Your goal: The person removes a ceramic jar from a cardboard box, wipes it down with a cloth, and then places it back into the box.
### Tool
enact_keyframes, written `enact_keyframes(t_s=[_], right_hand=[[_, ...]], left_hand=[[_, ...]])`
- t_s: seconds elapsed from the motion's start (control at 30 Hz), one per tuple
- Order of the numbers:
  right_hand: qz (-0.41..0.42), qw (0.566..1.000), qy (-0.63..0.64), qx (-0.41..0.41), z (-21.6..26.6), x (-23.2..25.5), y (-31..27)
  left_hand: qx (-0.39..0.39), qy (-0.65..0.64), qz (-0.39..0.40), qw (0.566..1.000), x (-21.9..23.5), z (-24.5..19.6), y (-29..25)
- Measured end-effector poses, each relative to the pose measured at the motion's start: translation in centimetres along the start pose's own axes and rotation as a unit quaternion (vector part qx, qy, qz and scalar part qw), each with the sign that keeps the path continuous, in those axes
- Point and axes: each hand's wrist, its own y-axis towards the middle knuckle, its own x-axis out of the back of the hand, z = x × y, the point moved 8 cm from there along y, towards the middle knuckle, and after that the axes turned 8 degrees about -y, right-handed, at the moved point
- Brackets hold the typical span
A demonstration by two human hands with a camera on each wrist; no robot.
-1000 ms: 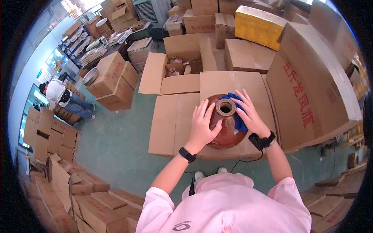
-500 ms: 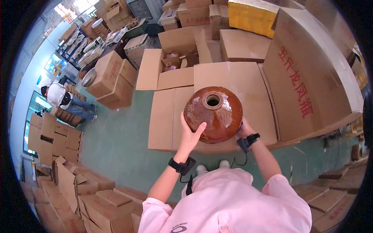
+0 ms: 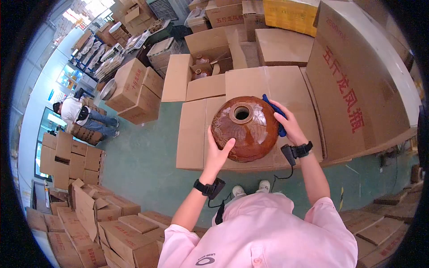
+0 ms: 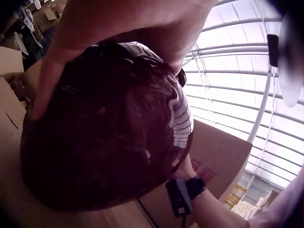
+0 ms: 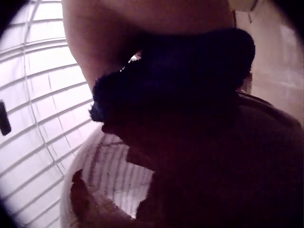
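Note:
A brown glazed jar [image 3: 245, 129] with a round open mouth stands tilted on flattened cardboard [image 3: 286, 85] over a stack of boxes. My left hand [image 3: 219, 149] cups its lower left side, palm and spread fingers pressed on the glaze. In the left wrist view that hand [image 4: 118, 23] lies across the dark jar [image 4: 104, 133]. My right hand [image 3: 288, 124] holds a blue cloth [image 3: 271, 105] against the jar's right shoulder. The right wrist view shows the cloth [image 5: 190, 80] bunched under the hand [image 5: 142, 28] on the jar [image 5: 237, 180].
An open carton [image 3: 203, 69] with more jars sits behind. A large box with red characters [image 3: 353, 89] stands on the right, a yellow box [image 3: 290, 15] beyond. A person [image 3: 76, 114] crouches at far left on the green floor [image 3: 138, 156]. Stacked cartons [image 3: 89, 214] fill the lower left.
Both hands slid from the jar's top to its lower sides and tipped it toward me. Now my right hand has come back up the right side with the cloth.

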Motion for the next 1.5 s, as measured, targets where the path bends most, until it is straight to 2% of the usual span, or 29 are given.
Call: enact_keyframes(t_s=[0.1, 0.17, 0.3, 0.4, 0.43, 0.53, 0.67, 0.77, 0.87, 0.93, 1.0, 1.03, 1.13, 1.17, 1.23, 1.33, 1.37, 1.47, 1.5], right_hand=[[0.005, 0.992, -0.094, 0.081, 4.7, -0.9, -0.4], [0.022, 0.985, -0.111, 0.127, 6.5, -1.9, -0.5], [0.049, 0.954, -0.227, 0.19, 7.2, -2.8, -0.2], [0.016, 0.958, -0.23, 0.173, 4.8, -1.8, 0.7], [0.016, 0.972, -0.179, 0.153, 3.8, -1.6, 1.0], [0.021, 0.999, 0.036, -0.011, 0.5, -1.1, 1.8], [0.02, 0.988, 0.146, -0.048, -1.4, -1.5, 1.5], [-0.019, 0.994, 0.099, -0.042, -2.1, -1.1, 0.7], [-0.086, 0.991, 0.099, -0.035, -1.6, -1.7, -1.4], [-0.15, 0.981, 0.118, -0.029, -0.8, -2.7, -3.4], [-0.193, 0.979, 0.048, -0.034, -1.4, -2.7, -5.1], [-0.203, 0.978, 0.042, -0.031, -0.2, -3.7, -6.0], [-0.223, 0.973, -0.056, 0.013, -0.2, -3.9, -6.6], [-0.233, 0.972, -0.029, 0.001, -0.7, -3.9, -6.7], [-0.206, 0.974, -0.09, 0.031, 1.3, -3.9, -5.9], [-0.16, 0.967, -0.182, 0.072, 4.2, -3.7, -4.0], [-0.143, 0.963, -0.212, 0.084, 5.3, -3.7, -3.3], [-0.052, 0.956, -0.25, 0.143, 10.6, -6.6, -1.6], [-0.028, 0.937, -0.307, 0.166, 11.4, -7.7, -1.3]], left_hand=[[0.004, -0.006, -0.002, 1.0, 0.0, -0.1, 0.0], [0.005, -0.024, -0.01, 1.0, 0.1, 0.5, 0.1], [0.009, -0.014, -0.014, 1.0, 0.2, 0.2, 0.1], [-0.004, -0.013, -0.009, 1.0, -0.1, -0.3, 0.2], [-0.008, -0.013, -0.008, 1.0, -0.2, -0.3, 0.1], [-0.024, -0.002, -0.009, 1.0, -0.1, -0.5, 0.2], [-0.035, 0.041, -0.016, 0.998, 0.1, -0.7, 0.2], [-0.046, 0.06, -0.017, 0.997, 0.7, -0.6, 1.1], [0.003, -0.063, 0.01, 0.998, 1.3, 1.1, 3.3], [0.019, -0.053, 0.074, 0.996, 0.9, -0.1, 4.8], [0.028, -0.032, 0.138, 0.99, 0.9, 0.7, 7.3], [0.023, -0.067, 0.185, 0.98, 0.5, 1.1, 8.7], [0.036, -0.017, 0.222, 0.974, 0.8, 1.7, 10.5], [0.003, 0.033, 0.215, 0.976, 1.1, 1.4, 10.7], [-0.063, 0.134, 0.203, 0.968, 1.1, -0.7, 10.3], [-0.084, 0.265, 0.146, 0.95, 0.0, -4.0, 7.0], [-0.113, 0.277, 0.137, 0.944, -0.7, -3.5, 6.5], [-0.16, 0.425, 0.116, 0.883, -3.4, -6.8, 3.0], [-0.149, 0.416, 0.106, 0.891, -3.5, -6.2, 2.9]])
